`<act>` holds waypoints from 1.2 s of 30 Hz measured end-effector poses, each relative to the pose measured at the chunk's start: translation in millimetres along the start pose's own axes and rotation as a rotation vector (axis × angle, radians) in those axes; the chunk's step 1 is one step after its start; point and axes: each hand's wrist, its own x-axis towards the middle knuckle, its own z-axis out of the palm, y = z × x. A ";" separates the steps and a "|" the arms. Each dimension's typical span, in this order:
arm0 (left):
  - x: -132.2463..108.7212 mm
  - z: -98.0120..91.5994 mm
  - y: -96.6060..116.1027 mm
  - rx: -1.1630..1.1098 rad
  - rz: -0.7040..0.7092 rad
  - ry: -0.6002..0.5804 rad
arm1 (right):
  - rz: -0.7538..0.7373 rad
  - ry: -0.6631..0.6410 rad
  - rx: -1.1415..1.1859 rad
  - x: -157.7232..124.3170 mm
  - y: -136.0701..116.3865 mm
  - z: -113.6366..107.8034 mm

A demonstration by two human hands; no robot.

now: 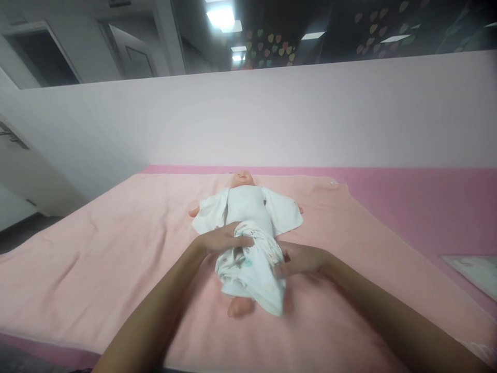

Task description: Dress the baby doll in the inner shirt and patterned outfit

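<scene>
A baby doll [243, 178] lies on its back, head away from me, in a white top [248, 204] with its wide sleeves spread. Bunched over its legs are white printed baby pants [258, 264]. My left hand [221, 239] is closed on the bunched upper edge of the pants, thumb on top. On the other side, my right hand [301, 259] pinches the cloth of the pants between thumb and fingers. One doll foot [240, 306] sticks out below the cloth on the left. The other foot is hidden.
A pink blanket [128, 243] with soft wrinkles covers the padded pink surface [419, 207]. Behind it rises a low white wall [295, 119] with dark glass above. A pale folded item [473, 269] lies at the right edge. A door [23, 160] is at far left.
</scene>
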 end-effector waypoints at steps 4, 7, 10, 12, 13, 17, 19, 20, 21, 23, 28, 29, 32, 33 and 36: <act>0.2 1.2 1.4 0.030 0.001 -0.020 | -0.064 0.022 0.086 1.2 2.5 -2.6; 2.1 -2.3 -2.3 -0.031 0.018 -0.110 | -0.127 0.170 0.203 0.8 5.6 -4.5; 3.7 -5.4 -6.0 -0.060 -0.004 -0.236 | -0.128 0.242 0.272 0.2 9.1 -5.0; 3.9 -6.0 -6.9 -0.039 -0.026 -0.264 | -0.090 0.227 0.279 -0.2 10.7 -4.7; 3.9 -6.0 -6.9 -0.028 -0.033 -0.258 | -0.068 0.212 0.269 -0.5 11.1 -4.6; 4.1 -6.0 -7.1 -0.023 -0.030 -0.182 | -0.018 0.124 0.187 -2.5 9.8 -6.9; 4.3 -6.3 -7.7 -0.025 -0.014 -0.169 | -0.016 0.049 0.145 -3.5 8.9 -8.8; 4.3 -6.4 -7.9 -0.023 -0.005 -0.170 | -0.014 0.017 0.135 -3.7 8.7 -9.6; 4.2 -6.4 -7.8 -0.022 0.003 -0.176 | -0.012 0.000 0.135 -3.8 9.0 -10.2; 3.3 -5.9 -6.6 -0.020 0.008 -0.183 | -0.019 0.014 0.154 -3.3 10.9 -10.9; 2.6 -4.6 -2.8 0.002 -0.002 -0.171 | -0.134 0.143 0.179 0.2 21.1 -14.8; 3.2 -4.7 -3.0 0.010 0.003 -0.176 | -0.147 0.145 0.174 1.0 21.6 -15.8; 4.7 -3.8 -2.9 0.028 0.016 -0.200 | -0.157 0.113 0.132 2.4 11.9 -14.9; 3.9 -2.2 -1.5 0.029 0.013 -0.206 | -0.152 0.106 0.114 2.3 4.7 -12.0; -5.2 7.7 9.1 0.045 -0.015 -0.165 | -0.113 0.144 0.058 -0.2 -21.0 7.7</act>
